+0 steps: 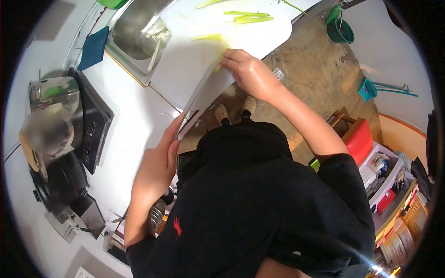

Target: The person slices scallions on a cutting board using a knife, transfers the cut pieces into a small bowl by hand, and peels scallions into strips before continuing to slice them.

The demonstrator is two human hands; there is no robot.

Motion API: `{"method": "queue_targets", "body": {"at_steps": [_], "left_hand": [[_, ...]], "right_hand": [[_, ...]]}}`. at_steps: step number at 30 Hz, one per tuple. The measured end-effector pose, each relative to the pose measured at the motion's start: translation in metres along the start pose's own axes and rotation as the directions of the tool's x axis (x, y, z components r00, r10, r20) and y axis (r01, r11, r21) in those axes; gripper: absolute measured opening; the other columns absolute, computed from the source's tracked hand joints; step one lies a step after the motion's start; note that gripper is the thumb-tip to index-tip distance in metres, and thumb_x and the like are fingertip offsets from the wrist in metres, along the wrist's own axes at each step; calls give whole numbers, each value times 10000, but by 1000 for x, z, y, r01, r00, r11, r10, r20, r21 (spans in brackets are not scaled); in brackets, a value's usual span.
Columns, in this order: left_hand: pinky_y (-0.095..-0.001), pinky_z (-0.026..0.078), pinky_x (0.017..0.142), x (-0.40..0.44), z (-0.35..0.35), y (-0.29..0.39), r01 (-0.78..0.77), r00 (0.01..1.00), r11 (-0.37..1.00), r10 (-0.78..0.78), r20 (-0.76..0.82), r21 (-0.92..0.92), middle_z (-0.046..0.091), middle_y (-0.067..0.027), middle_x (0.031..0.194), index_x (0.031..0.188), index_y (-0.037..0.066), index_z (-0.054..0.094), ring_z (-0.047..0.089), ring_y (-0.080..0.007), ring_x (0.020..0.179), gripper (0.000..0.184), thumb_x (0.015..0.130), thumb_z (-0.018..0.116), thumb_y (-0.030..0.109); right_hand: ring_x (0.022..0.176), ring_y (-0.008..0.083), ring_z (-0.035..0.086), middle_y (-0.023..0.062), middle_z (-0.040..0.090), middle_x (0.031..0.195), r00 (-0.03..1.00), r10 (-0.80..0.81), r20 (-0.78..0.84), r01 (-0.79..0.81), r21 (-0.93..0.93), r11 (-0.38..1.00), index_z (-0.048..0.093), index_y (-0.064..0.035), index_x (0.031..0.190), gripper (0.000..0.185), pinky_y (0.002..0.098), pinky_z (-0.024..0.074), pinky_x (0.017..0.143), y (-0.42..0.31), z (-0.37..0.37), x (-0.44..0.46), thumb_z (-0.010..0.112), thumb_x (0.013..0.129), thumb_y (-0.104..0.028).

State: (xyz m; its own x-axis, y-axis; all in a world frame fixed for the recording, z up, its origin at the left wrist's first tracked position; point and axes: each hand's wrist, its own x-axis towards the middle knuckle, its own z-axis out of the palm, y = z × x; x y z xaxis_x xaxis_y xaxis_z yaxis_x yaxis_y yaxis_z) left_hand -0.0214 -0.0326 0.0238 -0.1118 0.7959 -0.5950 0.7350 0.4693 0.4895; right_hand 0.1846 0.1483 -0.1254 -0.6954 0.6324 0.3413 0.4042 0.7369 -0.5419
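Head view: the green stalks [253,19] lie on the white bench [259,37], beyond your hands and to the right of the metal sink [123,34]. Lengths lie side by side in the middle group; another piece [207,37] rests nearer your right hand [252,76], and one more [207,3] is cut off by the frame's top. Pale scraps [160,44] lie in the sink.

Your right fingers are bent close together at the near edge of the bench, with a yellow-green bit showing just beside the tips; whether they grip it cannot be told. Your left hand [155,162] is at the same edge, nearer your body, thumb apart from the fingers; what it has hold of, if anything, is not clear.

Progress: judged partway. The stalks are already in separate lengths, and the scraps suggest some waste has been set aside. Outstanding: the lengths are still scattered, neither gathered nor in a container. Whether any needs further handling cannot be confirmed.
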Motion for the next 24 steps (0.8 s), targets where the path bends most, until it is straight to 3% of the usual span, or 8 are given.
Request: {"method": "queue_targets", "body": {"at_steps": [2, 5, 8, 11, 14, 19, 24], "left_hand": [[-372, 483, 873, -4, -7, 11, 132, 988, 991, -132, 78, 12, 637, -311, 1101, 1490, 229, 391, 586, -475, 1101, 439, 1052, 386, 195], [-353, 473, 858, -7, -3, 9, 87, 996, 994, -89, 23, 63, 638, -315, 1079, 1485, 225, 402, 643, -434, 1064, 431, 1055, 383, 204], [-349, 484, 780, -9, 1, -4, -19, 999, 996, 23, -37, 84, 652, -261, 855, 1490, 214, 399, 690, -318, 819, 430, 1061, 381, 220], [-459, 504, 780, -1, -8, 6, 102, 992, 994, -105, 67, 46, 645, -321, 954, 1493, 272, 371, 604, -519, 880, 450, 1050, 411, 206], [-458, 499, 862, 7, 1, -3, -16, 1000, 1000, 16, -10, -20, 637, -301, 1120, 1488, 260, 384, 572, -506, 1027, 439, 1052, 408, 214], [-449, 480, 920, 18, 6, -7, -72, 995, 995, 67, -79, -65, 620, -272, 1220, 1487, 249, 390, 528, -483, 1146, 436, 1053, 414, 216], [-455, 496, 853, 29, 6, 2, -188, 980, 979, 181, -89, -76, 647, -277, 1123, 1478, 247, 405, 576, -484, 1064, 429, 1052, 429, 210]], "right_hand": [[1085, 320, 601, 145, 632, 1183, 1000, 10, -6, -10, 27, 1000, 671, 18, 1110, 402, 381, 524, 922, 0, 0, -2, 575, 728, 96], [1097, 329, 596, 153, 629, 1193, 999, 51, 11, -52, 78, 996, 670, 25, 1107, 413, 382, 516, 939, -1, 0, -3, 565, 715, 103], [1100, 328, 593, 150, 630, 1191, 999, 39, -21, -38, 63, 997, 667, 30, 1108, 428, 378, 514, 942, -2, -1, -5, 555, 703, 111], [1093, 317, 595, 143, 633, 1180, 999, 22, -26, -21, 51, 998, 669, 20, 1104, 419, 383, 516, 933, -1, 2, -4, 555, 710, 104], [1092, 310, 597, 140, 636, 1176, 999, 35, -13, -35, 22, 999, 673, 16, 1096, 404, 383, 517, 932, -1, 2, -4, 557, 716, 91], [1097, 306, 594, 139, 639, 1175, 999, 24, -28, -24, -11, 1000, 676, 17, 1095, 401, 375, 519, 936, -1, 3, -4, 555, 717, 78], [1103, 311, 593, 144, 644, 1170, 998, 51, 26, -51, 3, 999, 676, 23, 1104, 405, 377, 519, 935, -2, 2, -3, 556, 720, 74]]}}
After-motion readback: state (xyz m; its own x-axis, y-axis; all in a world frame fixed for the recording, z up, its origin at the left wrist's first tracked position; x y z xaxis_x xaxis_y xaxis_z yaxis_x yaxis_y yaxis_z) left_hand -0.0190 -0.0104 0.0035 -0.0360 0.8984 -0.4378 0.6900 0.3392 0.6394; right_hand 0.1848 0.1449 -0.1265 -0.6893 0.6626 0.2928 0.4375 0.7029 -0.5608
